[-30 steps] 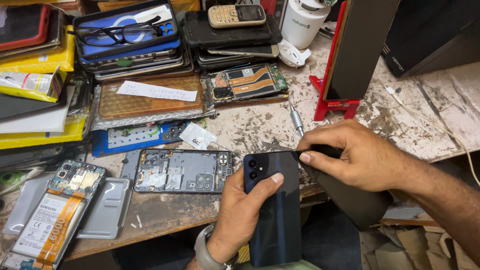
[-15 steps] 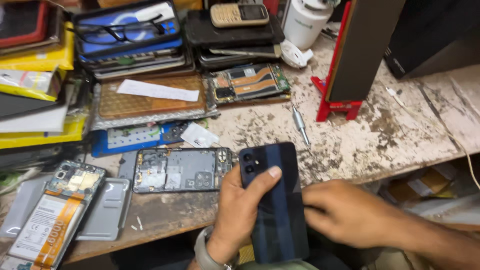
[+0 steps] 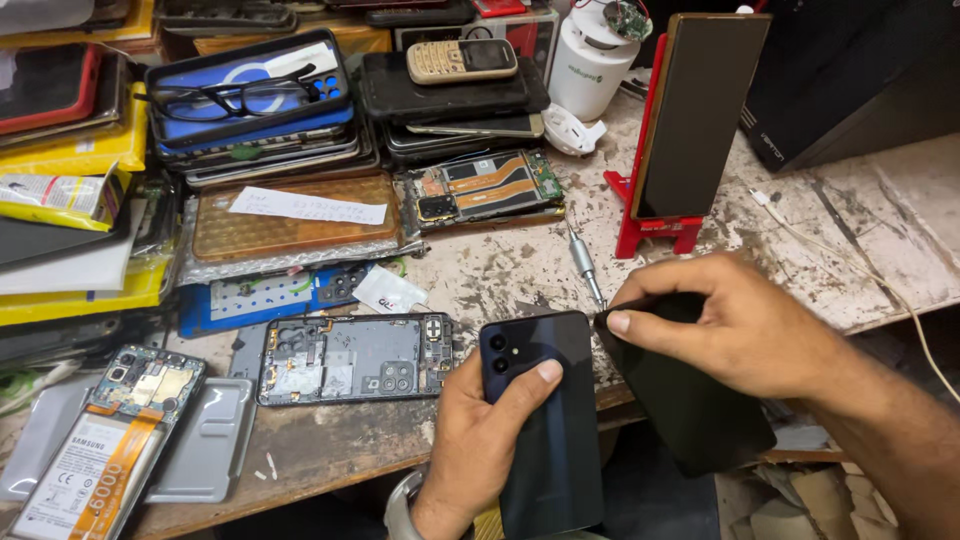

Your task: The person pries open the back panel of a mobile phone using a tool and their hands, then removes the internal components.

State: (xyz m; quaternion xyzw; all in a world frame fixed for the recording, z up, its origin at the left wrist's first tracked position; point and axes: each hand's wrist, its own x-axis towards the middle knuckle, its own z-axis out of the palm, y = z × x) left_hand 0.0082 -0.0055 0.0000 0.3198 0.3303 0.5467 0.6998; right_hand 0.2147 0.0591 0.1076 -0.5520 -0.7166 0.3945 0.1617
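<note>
Phone repair workshop. Scarred, paint-flecked bench (image 3: 520, 270). Landmark: red stand (image 3: 650, 225) propping a dark screen panel (image 3: 700, 110). Left of it, a precision screwdriver (image 3: 584, 264), an exposed circuit board (image 3: 487, 190), a stripped phone frame (image 3: 350, 358), and stacked handsets and cases (image 3: 250, 120); far left, an opened phone showing its battery (image 3: 95, 450).

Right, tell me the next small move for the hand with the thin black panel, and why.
Probably bring the thin black rectangular panel left over the dark blue smartphone. The right hand pinches the panel's top corner beside the phone, which the left hand grips back-up, camera lenses showing; the two lie side by side, apart.
</note>
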